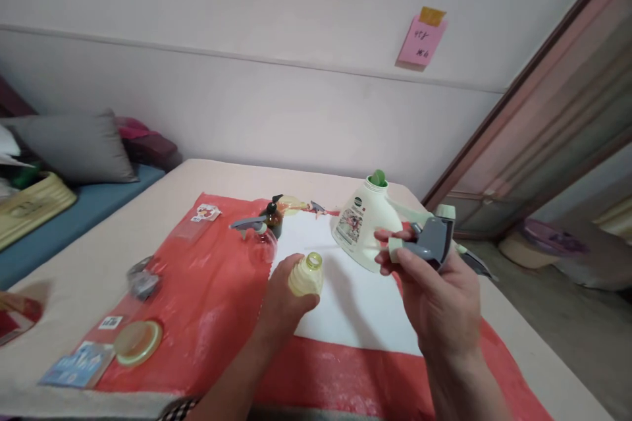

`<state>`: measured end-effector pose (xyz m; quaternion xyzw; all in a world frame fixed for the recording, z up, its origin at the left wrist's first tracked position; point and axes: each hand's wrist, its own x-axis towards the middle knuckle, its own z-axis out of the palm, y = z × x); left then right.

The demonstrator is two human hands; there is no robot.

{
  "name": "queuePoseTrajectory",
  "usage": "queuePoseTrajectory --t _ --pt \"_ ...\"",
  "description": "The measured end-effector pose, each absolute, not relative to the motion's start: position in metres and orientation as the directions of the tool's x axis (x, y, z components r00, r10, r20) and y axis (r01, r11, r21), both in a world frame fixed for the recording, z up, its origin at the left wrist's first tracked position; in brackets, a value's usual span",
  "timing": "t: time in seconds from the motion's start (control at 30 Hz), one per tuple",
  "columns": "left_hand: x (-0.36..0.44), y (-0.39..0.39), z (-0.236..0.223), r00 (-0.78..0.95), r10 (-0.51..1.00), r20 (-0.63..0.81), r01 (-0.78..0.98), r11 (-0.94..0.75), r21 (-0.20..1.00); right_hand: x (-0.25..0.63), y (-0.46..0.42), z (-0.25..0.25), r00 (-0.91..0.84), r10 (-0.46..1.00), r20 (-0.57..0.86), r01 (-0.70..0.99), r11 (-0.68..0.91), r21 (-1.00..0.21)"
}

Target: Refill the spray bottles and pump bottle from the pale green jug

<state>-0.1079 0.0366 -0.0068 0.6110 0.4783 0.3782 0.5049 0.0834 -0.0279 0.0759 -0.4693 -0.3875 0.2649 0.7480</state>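
My left hand (282, 299) is wrapped round a yellow see-through bottle (305, 278), whose neck is uncapped and faces up. In my right hand (442, 299) is a grey and pale green trigger spray head (430, 244), its thin tube (340, 248) pointing left, apart from the bottle. Just behind stands a big white jug (356, 226) with a printed label and a green piece in its mouth. Left of the jug are a clear spray bottle (263, 244) with a grey trigger and a dark pump bottle (273, 217).
A white sheet (340, 315) lies over a red plastic cover (212, 315) on the table. Another yellow bottle (292, 202) lies at the back. At left are a round lid (138, 342), a blue packet (79, 365) and crumpled clear plastic (143, 278). A wall rises behind.
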Motion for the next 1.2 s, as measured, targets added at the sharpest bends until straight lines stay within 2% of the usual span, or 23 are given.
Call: queuePoseTrajectory --t 0.13,0.27,0.33,0.43,0.53,0.63,0.77,0.87,0.93,1.07,1.2 --pt "-0.099 0.034 -0.015 0.239 0.969 0.063 0.279 -0.131 0.951 0.083 -0.043 0.08 0.484 0.804 0.345 0.004 0.392 -0.92" --pt "-0.095 0.036 -0.022 0.19 0.981 0.033 0.336 -0.097 0.937 0.092 -0.053 0.09 0.554 0.727 0.404 0.02 0.474 -0.88" --pt "-0.094 0.036 -0.025 0.188 0.98 0.062 0.344 -0.125 0.931 0.099 -0.056 0.093 0.566 0.715 0.41 0.05 0.467 -0.883" --pt "-0.092 0.035 -0.028 0.195 0.969 0.155 0.373 -0.219 0.902 0.105 -0.054 0.087 0.514 0.775 0.367 0.091 0.376 -0.922" --pt "-0.09 0.033 -0.03 0.209 0.949 0.236 0.421 -0.305 0.854 0.106 -0.042 0.074 0.372 0.888 0.272 0.13 0.24 -0.962" --pt "-0.091 0.033 -0.03 0.224 0.931 0.288 0.459 -0.361 0.812 0.107 -0.034 0.066 0.292 0.936 0.198 0.112 0.172 -0.979" --pt "-0.097 0.037 -0.026 0.211 0.945 0.251 0.503 -0.325 0.801 0.112 -0.04 0.075 0.462 0.836 0.295 0.062 0.302 -0.951" --pt "-0.099 0.039 -0.026 0.222 0.94 0.261 0.525 -0.34 0.78 0.113 -0.052 0.085 0.592 0.694 0.41 0.138 0.414 -0.9" --pt "-0.099 0.038 -0.027 0.235 0.926 0.294 0.53 -0.376 0.76 0.113 -0.058 0.086 0.602 0.664 0.444 0.183 0.427 -0.886" --pt "-0.095 0.033 -0.025 0.258 0.912 0.32 0.526 -0.41 0.745 0.11 -0.057 0.078 0.519 0.755 0.402 0.231 0.328 -0.916" --pt "-0.093 0.026 -0.017 0.28 0.898 0.339 0.494 -0.438 0.751 0.099 -0.04 0.067 0.343 0.886 0.312 0.274 0.223 -0.935"
